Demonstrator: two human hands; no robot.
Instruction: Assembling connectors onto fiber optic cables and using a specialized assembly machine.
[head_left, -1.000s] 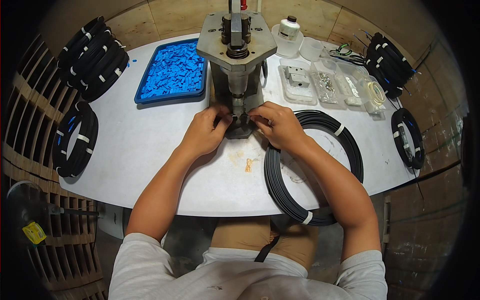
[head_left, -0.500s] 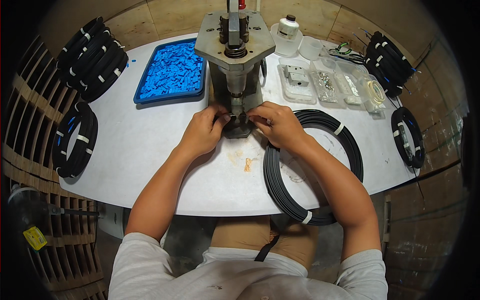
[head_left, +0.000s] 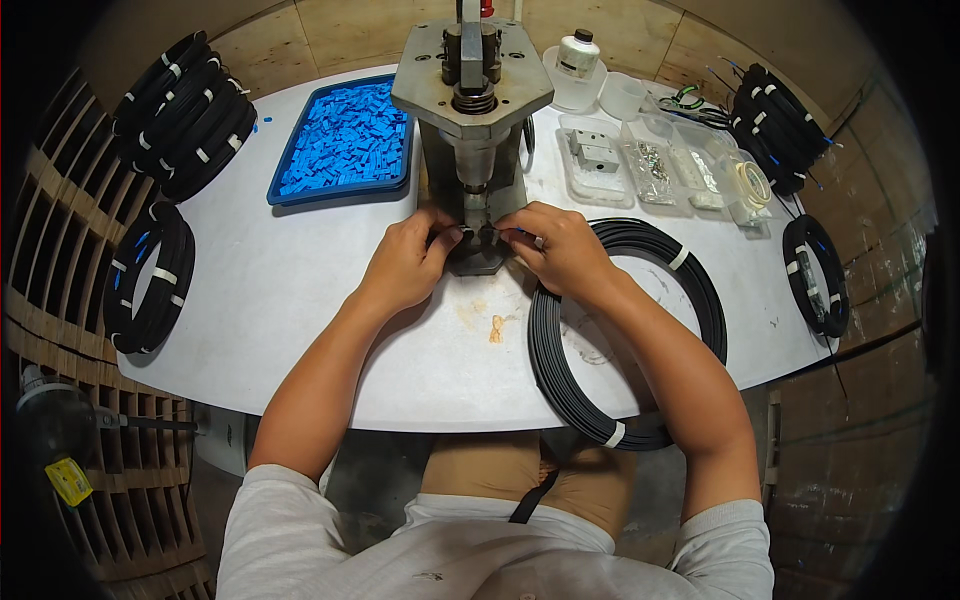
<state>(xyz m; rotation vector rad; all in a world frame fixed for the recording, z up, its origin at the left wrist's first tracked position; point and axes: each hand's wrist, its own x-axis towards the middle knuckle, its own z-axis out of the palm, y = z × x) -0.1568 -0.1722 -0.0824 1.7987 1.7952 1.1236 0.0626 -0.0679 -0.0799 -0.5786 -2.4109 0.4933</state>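
Note:
A metal bench press (head_left: 474, 75) with a thick plate on top stands at the table's middle. Both hands are at its lower tooling (head_left: 478, 240), one on each side. My left hand (head_left: 405, 262) has thumb and fingers pinched together at the tooling's left side; what they grip is hidden. From the right, my right hand (head_left: 562, 250) pinches at the same height, with a speck of blue by its fingertips. Too little shows to name what it holds. A coil of black cable (head_left: 552, 365) with white ties lies under my right forearm.
A blue tray (head_left: 335, 197) of small blue plastic pieces stands left of the press. Bundled black cable coils (head_left: 185, 120) are at the far left, with more coils (head_left: 780, 125) at the right. Clear boxes (head_left: 650, 165) of small parts and a white bottle (head_left: 577, 55) sit back right.
Both hands stay at the press tooling, almost unmoved. A speck of blue shows more plainly by my right fingertips. The press appears shifted very slightly rightward in the view.

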